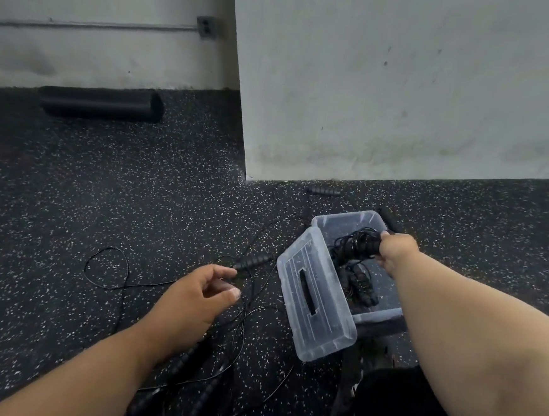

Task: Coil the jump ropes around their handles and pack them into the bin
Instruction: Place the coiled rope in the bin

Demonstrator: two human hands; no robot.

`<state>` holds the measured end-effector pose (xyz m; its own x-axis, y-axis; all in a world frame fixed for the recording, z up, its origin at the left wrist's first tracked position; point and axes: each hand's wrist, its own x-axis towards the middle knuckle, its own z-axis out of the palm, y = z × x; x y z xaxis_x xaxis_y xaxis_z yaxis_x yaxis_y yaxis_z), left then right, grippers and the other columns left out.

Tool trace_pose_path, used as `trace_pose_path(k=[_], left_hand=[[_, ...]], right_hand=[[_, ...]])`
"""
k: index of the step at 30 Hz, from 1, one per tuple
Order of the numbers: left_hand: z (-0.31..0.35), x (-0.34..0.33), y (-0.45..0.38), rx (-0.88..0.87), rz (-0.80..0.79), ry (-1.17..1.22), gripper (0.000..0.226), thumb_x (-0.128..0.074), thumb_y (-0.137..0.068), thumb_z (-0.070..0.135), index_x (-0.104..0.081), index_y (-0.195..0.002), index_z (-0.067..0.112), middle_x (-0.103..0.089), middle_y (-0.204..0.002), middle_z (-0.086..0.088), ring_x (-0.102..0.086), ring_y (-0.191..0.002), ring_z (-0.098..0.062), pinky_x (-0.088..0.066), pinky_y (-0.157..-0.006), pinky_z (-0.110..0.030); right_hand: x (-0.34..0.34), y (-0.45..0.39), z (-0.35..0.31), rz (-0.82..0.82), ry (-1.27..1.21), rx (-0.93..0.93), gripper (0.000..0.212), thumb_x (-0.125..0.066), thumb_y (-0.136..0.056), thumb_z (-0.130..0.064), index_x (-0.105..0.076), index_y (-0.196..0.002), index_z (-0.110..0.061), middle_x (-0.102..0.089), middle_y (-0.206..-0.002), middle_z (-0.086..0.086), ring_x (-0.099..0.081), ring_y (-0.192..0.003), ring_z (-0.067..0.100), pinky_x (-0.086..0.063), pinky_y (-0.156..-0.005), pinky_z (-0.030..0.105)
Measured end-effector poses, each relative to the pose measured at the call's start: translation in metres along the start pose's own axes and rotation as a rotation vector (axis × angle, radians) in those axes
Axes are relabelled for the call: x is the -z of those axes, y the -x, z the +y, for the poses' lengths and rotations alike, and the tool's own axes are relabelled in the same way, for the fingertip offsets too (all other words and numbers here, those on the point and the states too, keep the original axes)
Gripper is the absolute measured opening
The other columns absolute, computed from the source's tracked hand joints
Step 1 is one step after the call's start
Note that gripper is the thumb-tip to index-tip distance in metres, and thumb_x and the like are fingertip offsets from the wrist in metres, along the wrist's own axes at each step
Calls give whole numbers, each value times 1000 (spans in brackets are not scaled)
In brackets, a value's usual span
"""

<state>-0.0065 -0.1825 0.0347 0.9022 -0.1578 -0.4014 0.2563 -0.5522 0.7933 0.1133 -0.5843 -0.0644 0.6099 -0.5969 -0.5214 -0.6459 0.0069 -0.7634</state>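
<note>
A person's right hand (396, 252) grips a coiled rope (359, 242) by its handles, holding it over the open clear bin (378, 314) on the speckled floor (136, 197). Another coiled rope (360, 285) lies inside the bin. The lid (315, 296) leans on the bin's left edge. Left of the bin, the left hand (194, 295) hovers with fingers loosely spread, holding nothing, just short of a black handle (252, 262) among loose rope (107, 270) strewn over the floor. More handles lie beyond the bin, one (323, 191) at the wall's foot, one (389, 219) at the bin's far corner. A foam roller (101, 102) rests far left of the bin, against the wall.
</note>
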Motion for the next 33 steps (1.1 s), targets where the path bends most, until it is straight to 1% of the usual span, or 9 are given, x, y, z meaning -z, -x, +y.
trace_pose_path(k=[3, 5, 10, 12, 17, 22, 25, 29, 33], left_hand=[[-5, 2, -10, 20, 13, -10, 23, -71, -99, 35, -65, -119, 44, -74, -107, 12, -71, -98, -13, -56, -84, -23], [-7, 5, -18, 36, 22, -8, 23, -71, -99, 36, -64, -119, 44, -73, -109, 9, -71, -101, -14, -57, -87, -26], [-15, 12, -41, 85, 41, 21, 23, -71, -99, 36, -66, -119, 45, -75, -110, 8, -72, -104, -28, -60, -90, -45], [-18, 13, -49, 99, 42, 29, 23, -71, -99, 35, -66, -118, 46, -75, -110, 8, -71, -105, -30, -59, -91, -50], [-25, 11, -66, 124, 30, 29, 23, -71, -98, 37, -66, -119, 47, -75, -110, 10, -73, -104, -18, -60, -97, -45], [-33, 12, -75, 145, 14, 25, 23, -72, -97, 39, -67, -118, 48, -75, -110, 15, -72, -102, -8, -57, -100, -44], [-35, 13, -76, 154, 4, 36, 22, -71, -98, 38, -67, -118, 48, -76, -111, 15, -72, -104, -8, -56, -102, -45], [-34, 17, -77, 169, 1, 60, 25, -71, -98, 38, -66, -110, 59, -76, -113, 12, -73, -106, -12, -56, -103, -46], [-36, 18, -77, 185, 10, 76, 21, -70, -98, 35, -69, -113, 50, -76, -112, 11, -72, -104, -11, -56, -102, -44]], right_hand=[[-7, -39, 15, 3, 115, 5, 39, -52, -107, -26, -60, -136, -1, -63, -107, 15, -65, -85, 31, -61, -87, 44], [-12, -62, 24, 16, 89, -27, 40, -56, -105, -29, -59, -138, -7, -65, -101, 15, -68, -96, 39, -57, -96, 49], [-31, -57, 30, 46, -48, -127, 14, -49, -111, -20, -50, -120, -9, -53, -85, 14, -59, -64, 34, -49, -32, 29], [-36, -62, 36, 38, -98, -163, 12, -43, -113, -20, -46, -121, -13, -50, -83, 14, -58, -50, 29, -39, -24, 23], [-53, -86, 54, -13, -229, -320, 38, -34, -115, -16, -41, -152, -11, -57, -93, 19, -53, -66, 27, -52, -40, 32], [-71, -94, 60, 5, -258, -372, 40, -30, -113, -12, -43, -151, -10, -52, -83, 17, -52, -67, 25, -45, -31, 27], [-79, -102, 66, 6, -216, -384, 41, -31, -112, -10, -40, -152, -6, -57, -92, 18, -55, -69, 24, -54, -45, 35], [-85, -104, 61, -3, -294, -404, 39, -32, -112, -9, -42, -149, -7, -54, -83, 16, -60, -59, 24, -44, -30, 24], [-93, -112, 56, -6, -278, -392, 41, -29, -112, -8, -42, -150, -9, -58, -90, 16, -57, -66, 23, -52, -62, 33]])
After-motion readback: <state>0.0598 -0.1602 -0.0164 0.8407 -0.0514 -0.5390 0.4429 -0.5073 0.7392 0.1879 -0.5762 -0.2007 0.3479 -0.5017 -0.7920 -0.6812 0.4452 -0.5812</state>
